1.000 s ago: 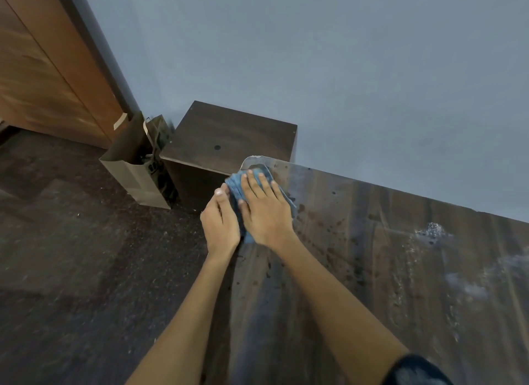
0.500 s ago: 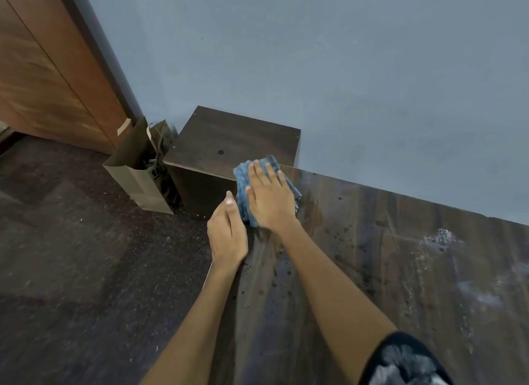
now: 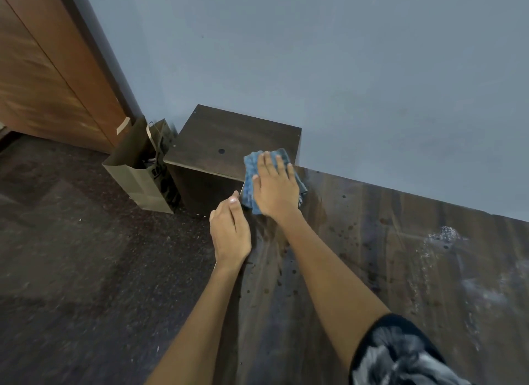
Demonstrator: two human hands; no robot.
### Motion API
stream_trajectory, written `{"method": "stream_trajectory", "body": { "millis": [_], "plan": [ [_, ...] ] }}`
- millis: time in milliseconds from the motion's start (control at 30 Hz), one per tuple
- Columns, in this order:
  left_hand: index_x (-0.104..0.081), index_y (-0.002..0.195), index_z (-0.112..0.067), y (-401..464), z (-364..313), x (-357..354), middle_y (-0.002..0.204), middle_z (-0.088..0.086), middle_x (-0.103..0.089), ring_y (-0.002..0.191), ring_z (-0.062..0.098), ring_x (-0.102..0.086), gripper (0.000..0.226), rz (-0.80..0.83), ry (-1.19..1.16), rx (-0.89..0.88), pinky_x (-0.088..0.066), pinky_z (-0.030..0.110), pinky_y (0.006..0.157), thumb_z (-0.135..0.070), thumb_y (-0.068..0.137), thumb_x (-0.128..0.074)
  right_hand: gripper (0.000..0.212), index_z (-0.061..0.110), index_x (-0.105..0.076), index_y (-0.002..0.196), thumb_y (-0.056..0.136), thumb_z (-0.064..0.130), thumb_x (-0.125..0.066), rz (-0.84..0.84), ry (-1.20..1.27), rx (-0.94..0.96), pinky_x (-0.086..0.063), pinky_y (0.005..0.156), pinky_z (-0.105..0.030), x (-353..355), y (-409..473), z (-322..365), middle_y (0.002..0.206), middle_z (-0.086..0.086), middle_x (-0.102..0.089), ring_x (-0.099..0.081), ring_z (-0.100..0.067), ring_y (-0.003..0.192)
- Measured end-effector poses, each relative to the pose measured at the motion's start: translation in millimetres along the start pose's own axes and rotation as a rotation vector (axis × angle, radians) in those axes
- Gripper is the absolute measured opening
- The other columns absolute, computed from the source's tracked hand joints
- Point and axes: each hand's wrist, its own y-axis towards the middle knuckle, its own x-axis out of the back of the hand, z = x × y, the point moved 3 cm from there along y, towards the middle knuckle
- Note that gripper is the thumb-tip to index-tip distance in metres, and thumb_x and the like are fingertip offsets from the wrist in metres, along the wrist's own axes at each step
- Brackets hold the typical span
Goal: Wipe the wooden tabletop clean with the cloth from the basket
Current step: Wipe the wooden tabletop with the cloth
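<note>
Head view | right hand (image 3: 276,188) lies flat, fingers straight, pressing folded blue cloth (image 3: 251,181) onto far-left corner of dark wooden bench (image 3: 372,270) | left hand (image 3: 230,235) rests at bench's left edge, fingers together, holding nothing | progress: dark spots and white residue right remain; wiping looks early.

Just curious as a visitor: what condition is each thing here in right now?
Cloth: bunched, pressed flat at the tabletop's far corner.
Right hand: fingers straight, pressing the cloth.
Left hand: at the table's edge, holding nothing.
Tabletop: spotted, white residue at right.
Paper bag: upright, open.
</note>
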Motion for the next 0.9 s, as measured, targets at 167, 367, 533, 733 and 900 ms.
{"method": "stream_trajectory", "body": {
  "millis": [167, 367, 533, 733, 900],
  "plan": [
    [-0.059, 0.119, -0.01, -2, -1, 0, 0.114, 0.004, -0.064, 0.105, 0.011, -0.054, 0.047, 0.001, -0.001, -0.005, -0.04, 0.029, 0.094, -0.032, 0.099, -0.023, 0.054, 0.02, -0.02, 0.149, 0.099, 0.04, -0.013, -0.01, -0.004, 0.255, 0.001, 0.114, -0.033, -2, -77, -12, 0.155, 0.003, -0.022, -0.012, -0.013, 0.144],
    [-0.06, 0.119, -0.008, -4, -2, 2, 0.118, 0.005, -0.063, 0.112, 0.018, -0.054, 0.052, -0.011, -0.027, 0.034, -0.038, 0.037, 0.102, -0.036, 0.098, -0.021, 0.055, 0.018, -0.01, 0.151, 0.1, 0.037, -0.019, -0.065, 0.031, -0.23, 0.0, 0.116, -0.04, 6, -57, -46, 0.158, 0.001, -0.012, -0.005, -0.019, 0.145],
    [-0.063, 0.114, -0.009, -6, -6, 8, 0.114, 0.002, -0.064, 0.109, 0.015, -0.056, 0.058, -0.037, -0.195, 0.226, -0.04, 0.03, 0.1, -0.039, 0.1, -0.015, 0.055, 0.016, -0.004, 0.151, 0.101, 0.036, -0.017, -0.021, 0.016, -0.138, 0.001, 0.116, -0.04, 4, -23, -6, 0.159, -0.002, -0.006, -0.001, -0.021, 0.145],
    [-0.065, 0.084, -0.004, -8, -2, 14, 0.085, 0.005, -0.067, 0.081, 0.014, -0.06, 0.067, -0.073, -0.222, 0.224, -0.043, 0.026, 0.079, -0.041, 0.099, -0.012, 0.05, 0.02, -0.03, 0.145, 0.098, 0.036, -0.027, -0.026, 0.053, 0.183, -0.018, 0.116, -0.042, -8, -113, 17, 0.15, 0.002, -0.035, -0.025, -0.017, 0.141],
    [-0.063, 0.105, -0.004, -18, -3, 21, 0.103, 0.006, -0.065, 0.098, 0.015, -0.059, 0.056, -0.05, -0.279, 0.24, -0.042, 0.022, 0.088, -0.034, 0.101, -0.016, 0.057, 0.02, -0.02, 0.149, 0.096, 0.04, -0.01, -0.057, -0.016, -0.085, -0.002, 0.113, -0.04, -2, -116, -23, 0.154, 0.002, -0.024, -0.017, -0.019, 0.144]
  ]
}}
